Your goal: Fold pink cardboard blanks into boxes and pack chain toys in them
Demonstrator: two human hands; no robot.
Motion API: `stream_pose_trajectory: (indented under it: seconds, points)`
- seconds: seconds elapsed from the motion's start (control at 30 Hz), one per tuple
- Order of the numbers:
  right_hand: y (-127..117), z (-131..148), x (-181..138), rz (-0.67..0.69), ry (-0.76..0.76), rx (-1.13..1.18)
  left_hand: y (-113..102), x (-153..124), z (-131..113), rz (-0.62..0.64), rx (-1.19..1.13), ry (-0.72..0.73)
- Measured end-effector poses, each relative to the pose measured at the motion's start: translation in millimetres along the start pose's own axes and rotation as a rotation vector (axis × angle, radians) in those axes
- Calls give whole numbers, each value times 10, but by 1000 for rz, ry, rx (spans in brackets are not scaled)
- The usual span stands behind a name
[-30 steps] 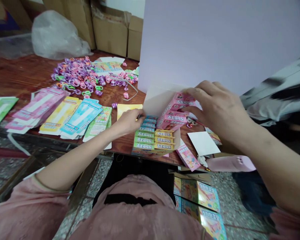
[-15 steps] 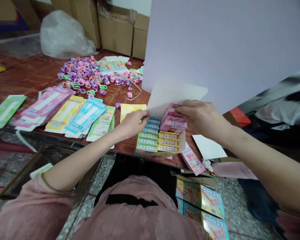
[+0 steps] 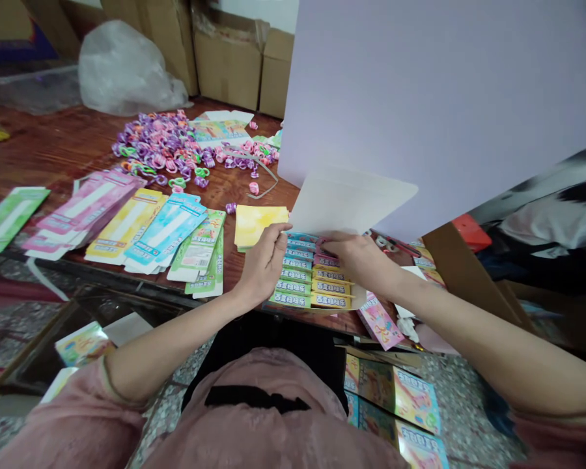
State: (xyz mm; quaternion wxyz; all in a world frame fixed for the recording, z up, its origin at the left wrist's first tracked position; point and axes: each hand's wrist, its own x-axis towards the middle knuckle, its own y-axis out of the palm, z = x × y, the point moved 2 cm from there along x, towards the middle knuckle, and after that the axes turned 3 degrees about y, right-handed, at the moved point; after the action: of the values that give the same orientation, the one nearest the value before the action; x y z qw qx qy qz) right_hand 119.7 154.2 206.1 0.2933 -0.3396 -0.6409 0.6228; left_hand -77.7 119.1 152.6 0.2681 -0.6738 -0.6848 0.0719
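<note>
An open display carton (image 3: 355,301) stands at the table's front edge with its white lid flap (image 3: 356,202) raised. Inside are two columns of small boxes: blue ones (image 3: 300,245) and green boxes (image 3: 295,287) on the left, yellow boxes (image 3: 331,287) on the right. Behind the yellow ones, pink boxes (image 3: 322,259) are partly covered by my right hand (image 3: 361,260), whose bent fingers are closed on them. My left hand (image 3: 265,264) holds the carton's left wall, fingers together. Right of the carton lies a loose pink box (image 3: 381,322).
Flat coloured cartons in stacks, pink (image 3: 85,208), yellow (image 3: 127,225) and blue (image 3: 163,231), lie left. Behind them is a heap of plastic rings (image 3: 159,143). A large pale lilac panel (image 3: 420,98) rises behind the carton. Printed cartons (image 3: 415,397) stand below, right.
My right hand has moved down and left, lowering the pink boxes into the right column. My left hand has shifted slightly down along the carton's left side.
</note>
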Motion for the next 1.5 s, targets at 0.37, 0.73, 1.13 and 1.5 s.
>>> stream_pose_trajectory:
  seconds: [0.37, 0.73, 1.13, 1.5]
  points:
    - [-161, -50, -204, -77, 70, -26, -340, 90, -117, -101, 321, 359]
    - [-62, 36, -524, -186, -84, -69, -26, 167, -532, 408, 697, 746]
    - [-5, -38, -507, -11, -130, 166, 215, 182, -455, 619, 798, 807]
    - [76, -283, -816, -416, 80, 568, 148, 317, -374, 769, 601, 598]
